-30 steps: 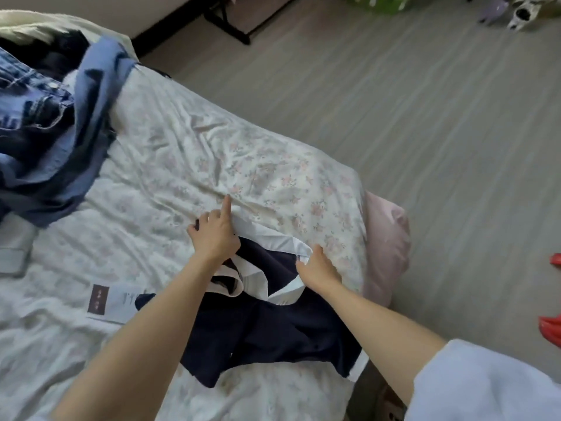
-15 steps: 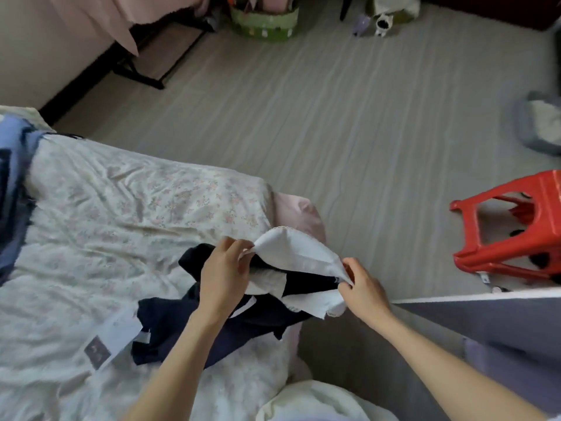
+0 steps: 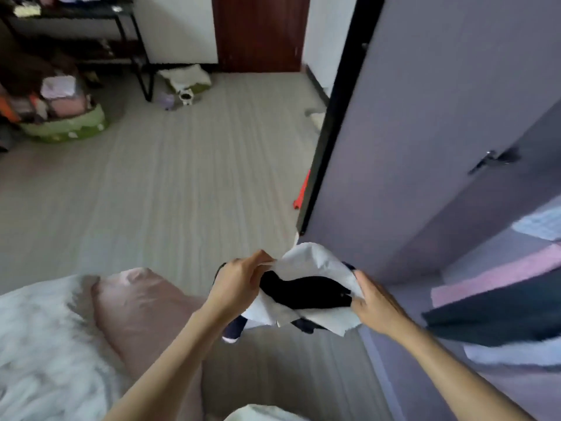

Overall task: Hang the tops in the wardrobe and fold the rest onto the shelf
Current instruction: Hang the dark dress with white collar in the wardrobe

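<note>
One garment (image 3: 306, 291), dark navy with a broad white collar, is held bunched in the air above the floor (image 3: 182, 192), just before the open wardrobe door (image 3: 409, 147). Its long axis runs left to right between two hands. The collar is pinched by the left hand (image 3: 239, 284) and gripped by the right hand (image 3: 376, 305). A navy sleeve end hangs downward.

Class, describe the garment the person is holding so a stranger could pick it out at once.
Start at the open grey wardrobe door on the right. Just below its lower edge, both hands hold up a navy top with a broad white collar. Unlike the clothes hanging inside, it is gripped in mid-air.
</note>
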{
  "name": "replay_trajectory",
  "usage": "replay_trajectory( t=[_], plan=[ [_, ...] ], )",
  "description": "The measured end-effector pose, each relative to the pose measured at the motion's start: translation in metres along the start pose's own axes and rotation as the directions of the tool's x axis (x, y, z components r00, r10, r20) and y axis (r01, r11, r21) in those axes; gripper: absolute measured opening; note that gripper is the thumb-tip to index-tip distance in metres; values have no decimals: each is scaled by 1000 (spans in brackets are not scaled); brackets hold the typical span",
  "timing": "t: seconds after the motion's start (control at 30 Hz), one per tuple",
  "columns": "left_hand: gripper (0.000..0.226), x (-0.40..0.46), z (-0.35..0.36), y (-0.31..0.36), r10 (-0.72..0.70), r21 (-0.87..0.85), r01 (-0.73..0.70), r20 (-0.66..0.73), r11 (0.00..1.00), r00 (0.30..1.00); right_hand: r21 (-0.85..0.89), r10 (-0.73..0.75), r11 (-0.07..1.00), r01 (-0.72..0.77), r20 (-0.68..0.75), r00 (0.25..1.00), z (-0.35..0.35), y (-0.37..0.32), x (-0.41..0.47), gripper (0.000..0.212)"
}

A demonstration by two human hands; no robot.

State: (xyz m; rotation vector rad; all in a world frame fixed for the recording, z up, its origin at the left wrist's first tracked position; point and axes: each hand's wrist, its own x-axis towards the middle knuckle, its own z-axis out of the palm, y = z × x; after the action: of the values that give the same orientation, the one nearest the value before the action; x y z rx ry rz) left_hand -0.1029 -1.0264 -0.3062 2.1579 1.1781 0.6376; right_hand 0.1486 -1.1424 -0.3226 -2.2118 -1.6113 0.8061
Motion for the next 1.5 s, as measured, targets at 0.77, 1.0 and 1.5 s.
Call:
replay_trajectory(
  t=[0.77,1.0,1.5],
  plan=[
    [21,243,121,319,831,347,-781,9,519,556,598,440,800,54,-645,624,-307,114,14,32],
    [17,284,145,344,946,484,-843,86,235,313,773,707,634,-27,-565,426,-380,167,110,33],
    [20,294,149,339,981,495,-857,44,144,190,752,716,630,194,-659,229,-408,151,119,32]
  ],
)
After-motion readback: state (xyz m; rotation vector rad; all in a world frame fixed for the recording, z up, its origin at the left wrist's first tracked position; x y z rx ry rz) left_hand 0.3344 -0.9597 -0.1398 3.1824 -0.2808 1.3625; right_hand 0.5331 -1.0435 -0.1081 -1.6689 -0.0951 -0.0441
